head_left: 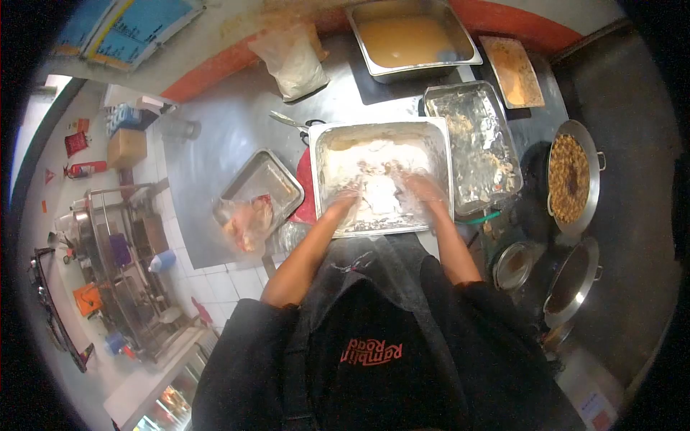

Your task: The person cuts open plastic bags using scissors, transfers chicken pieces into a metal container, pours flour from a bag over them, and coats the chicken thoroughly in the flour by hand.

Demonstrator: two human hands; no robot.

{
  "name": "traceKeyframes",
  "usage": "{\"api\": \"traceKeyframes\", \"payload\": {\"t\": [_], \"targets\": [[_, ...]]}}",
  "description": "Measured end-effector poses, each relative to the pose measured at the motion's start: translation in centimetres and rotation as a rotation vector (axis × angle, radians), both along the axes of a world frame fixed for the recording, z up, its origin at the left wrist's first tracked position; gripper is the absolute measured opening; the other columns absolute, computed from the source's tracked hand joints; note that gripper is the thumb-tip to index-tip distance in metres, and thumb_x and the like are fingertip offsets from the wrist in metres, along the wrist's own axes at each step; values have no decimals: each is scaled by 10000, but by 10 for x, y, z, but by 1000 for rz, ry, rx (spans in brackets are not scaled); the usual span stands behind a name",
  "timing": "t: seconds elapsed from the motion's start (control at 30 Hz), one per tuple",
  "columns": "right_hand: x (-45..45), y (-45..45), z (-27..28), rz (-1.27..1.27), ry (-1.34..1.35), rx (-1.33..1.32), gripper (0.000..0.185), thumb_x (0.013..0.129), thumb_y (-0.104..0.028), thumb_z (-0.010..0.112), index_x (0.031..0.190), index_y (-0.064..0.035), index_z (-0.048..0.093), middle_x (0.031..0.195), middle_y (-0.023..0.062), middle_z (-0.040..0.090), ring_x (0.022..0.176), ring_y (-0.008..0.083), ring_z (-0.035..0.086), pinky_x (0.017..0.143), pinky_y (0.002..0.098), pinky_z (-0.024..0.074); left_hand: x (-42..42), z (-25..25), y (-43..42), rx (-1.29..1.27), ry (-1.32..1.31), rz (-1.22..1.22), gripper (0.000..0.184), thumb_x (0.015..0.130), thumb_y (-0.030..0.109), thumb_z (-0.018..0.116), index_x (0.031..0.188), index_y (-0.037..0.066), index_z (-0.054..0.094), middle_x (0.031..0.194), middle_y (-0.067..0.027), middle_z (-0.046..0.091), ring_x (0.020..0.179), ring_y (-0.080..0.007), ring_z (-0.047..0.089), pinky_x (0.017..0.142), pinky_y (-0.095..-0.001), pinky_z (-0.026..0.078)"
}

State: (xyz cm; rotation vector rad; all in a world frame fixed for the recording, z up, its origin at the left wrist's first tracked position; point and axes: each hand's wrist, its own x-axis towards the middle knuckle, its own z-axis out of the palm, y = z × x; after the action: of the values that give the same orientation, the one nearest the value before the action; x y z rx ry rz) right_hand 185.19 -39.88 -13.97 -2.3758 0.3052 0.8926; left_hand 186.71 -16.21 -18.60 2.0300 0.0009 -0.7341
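A deep rectangular metal pan point(447, 154) stands in front of me, with white flour-like powder point(384, 194) spread over its bottom and up its walls. My left hand point(348, 197) reaches into the powder at the left side. Opposite it, my right hand point(424, 189) is down in the pan at the right. Both hands look powder-coated and blurred, so their fingers do not show clearly. Small lumps lie in the powder between them, too indistinct to name. Something red point(307, 190) shows along the pan's left side.
Left stands a metal tray point(277, 171) with a plastic bag of pale pinkish pieces point(248, 224). Behind are scissors point(289, 121), a bag of white powder point(296, 72) and a pan of brownish liquid point(410, 39). Rightward sit a residue-smeared tray point(471, 154) and a wok of browned pieces point(569, 178).
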Motion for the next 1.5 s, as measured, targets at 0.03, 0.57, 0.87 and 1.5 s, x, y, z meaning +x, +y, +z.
{"api": "traceKeyframes", "payload": {"t": [0.03,0.57,0.87,1.5], "targets": [[1,14,-4,64,-71,124,645,937,-532,301,1317,-37,464,1258,240,523,1199,327,471,1020,377,331,-2,-8,2,63,-47,-32,543,981,412,381,1418,93,335,1401,-100,405,1255,-201,399,1016,-348,369],[55,38,42,56,-434,80,710,899,-618,280,1331,-84,460,1342,219,457,1274,367,392,1065,440,277,71,12,-25,-104,-231,-93,444,965,291,422,1357,86,388,1303,-110,474,1173,-208,466,928,-335,441],[54,28,12,110,-336,109,666,933,-583,243,1324,-96,475,1316,167,498,1297,298,380,1119,377,196,57,0,0,-24,-90,-258,407,961,290,416,1305,73,427,1251,-119,503,1132,-217,488,924,-348,436],[61,7,6,-183,-76,16,683,911,-565,341,1197,24,536,1096,261,595,1111,271,550,969,373,391,61,-2,4,-6,-137,-206,358,952,286,402,1195,46,508,1141,-137,565,1045,-238,536,914,-376,425]]}}
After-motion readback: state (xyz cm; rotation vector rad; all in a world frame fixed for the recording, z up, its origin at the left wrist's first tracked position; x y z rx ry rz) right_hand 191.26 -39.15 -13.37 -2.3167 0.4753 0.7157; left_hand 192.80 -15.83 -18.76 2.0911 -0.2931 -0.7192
